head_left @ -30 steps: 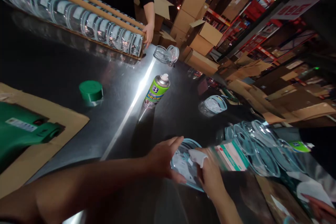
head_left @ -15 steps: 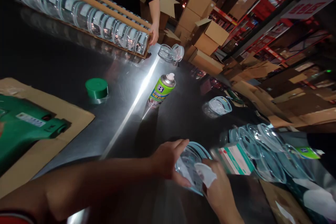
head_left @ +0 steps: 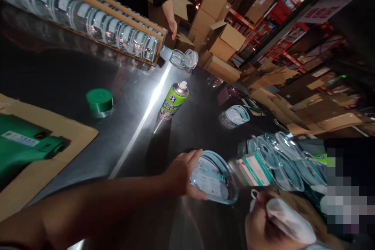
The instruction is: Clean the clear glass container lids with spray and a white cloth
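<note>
My left hand (head_left: pixel 186 174) grips the left rim of a clear oval container (head_left: pixel 215 179) with pale blue lettering, tilted above the dark table. In my right hand (head_left: pixel 259 220), a crumpled white tissue (head_left: pixel 290 220) sticks out from closed fingers, to the right of the container and apart from it. A teal, white and pink box (head_left: pixel 254 170) lies just right of the container. Beyond my hands stands a green spray can (head_left: pixel 174 101) with a white nozzle.
More clear containers (head_left: pixel 275 156) are piled at the right; another (head_left: pixel 234 116) stands farther back. Long rows of containers in cardboard (head_left: pixel 108 27) fill the far left, near a co-worker's hand (head_left: pixel 172 27). A green tape roll (head_left: pixel 99 100) and a green tool (head_left: pixel 26 144) on cardboard lie left.
My right hand has moved away from the container to the right with the tissue. The co-worker's hand has let go of the cardboard's end. The view has shifted slightly.
</note>
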A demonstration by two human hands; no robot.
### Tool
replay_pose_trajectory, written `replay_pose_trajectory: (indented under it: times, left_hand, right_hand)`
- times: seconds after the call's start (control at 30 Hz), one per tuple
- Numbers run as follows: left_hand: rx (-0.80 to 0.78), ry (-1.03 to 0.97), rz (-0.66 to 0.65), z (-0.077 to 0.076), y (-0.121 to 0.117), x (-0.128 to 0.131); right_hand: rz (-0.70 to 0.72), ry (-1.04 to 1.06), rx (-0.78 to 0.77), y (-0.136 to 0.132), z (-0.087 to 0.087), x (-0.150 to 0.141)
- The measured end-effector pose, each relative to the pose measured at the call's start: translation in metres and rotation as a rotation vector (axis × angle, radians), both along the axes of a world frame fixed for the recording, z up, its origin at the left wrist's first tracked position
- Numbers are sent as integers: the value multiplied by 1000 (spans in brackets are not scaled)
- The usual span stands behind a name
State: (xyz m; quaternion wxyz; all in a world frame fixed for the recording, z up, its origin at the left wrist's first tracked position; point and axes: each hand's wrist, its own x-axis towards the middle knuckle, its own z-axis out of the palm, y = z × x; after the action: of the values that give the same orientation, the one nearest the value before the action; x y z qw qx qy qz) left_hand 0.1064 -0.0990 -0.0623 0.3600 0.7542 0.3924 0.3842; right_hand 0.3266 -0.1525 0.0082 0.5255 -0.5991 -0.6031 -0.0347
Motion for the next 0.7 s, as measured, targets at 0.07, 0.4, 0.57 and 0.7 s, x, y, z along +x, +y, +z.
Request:
replay_pose_trajectory:
  times: [0.07, 0.4, 0.57, 0.7]
  left_hand:
    - [-6, 22, 10, -2, -1, -1]
    - [139, 74, 52, -20, -1, -13]
    - [156, 149, 94, -27, 1, -20]
    - [189, 183, 165, -18, 0, -27]
  right_hand:
    - [-164, 205, 94, -5, -1, -9]
    - [-241, 783, -94, -70, 6, 7]
    - [-522, 662, 26, -147, -2, 34]
    - [-905, 341, 113, -261, -10, 64]
